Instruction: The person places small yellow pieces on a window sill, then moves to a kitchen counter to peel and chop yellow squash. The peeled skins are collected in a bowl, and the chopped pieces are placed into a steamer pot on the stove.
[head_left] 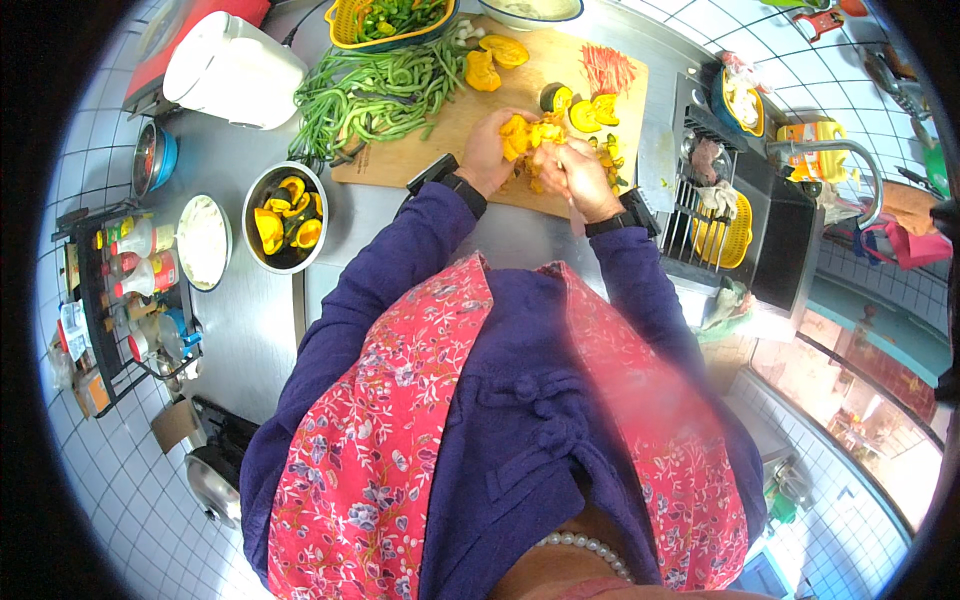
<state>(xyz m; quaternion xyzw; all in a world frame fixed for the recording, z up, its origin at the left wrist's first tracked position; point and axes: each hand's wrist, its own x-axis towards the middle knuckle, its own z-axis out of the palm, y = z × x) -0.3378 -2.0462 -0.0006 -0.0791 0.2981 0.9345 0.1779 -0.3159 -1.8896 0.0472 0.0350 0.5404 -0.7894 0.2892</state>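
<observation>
Over the wooden cutting board, my left hand is closed around the side of a piece of orange pumpkin with stringy pulp. My right hand is a fist against that pumpkin's near right side; what it grips is hidden by the fingers. Cut pumpkin slices with dark rind lie just beyond the right hand. Farther back are two more pumpkin pieces and a patch of thin red shreds. Small pumpkin scraps sit beside the right hand.
Long green beans cover the board's left side. A metal bowl of pumpkin wedges stands left, near a white-filled bowl. Behind are a yellow basket of green peppers and a white appliance. The sink with rack and faucet lies right.
</observation>
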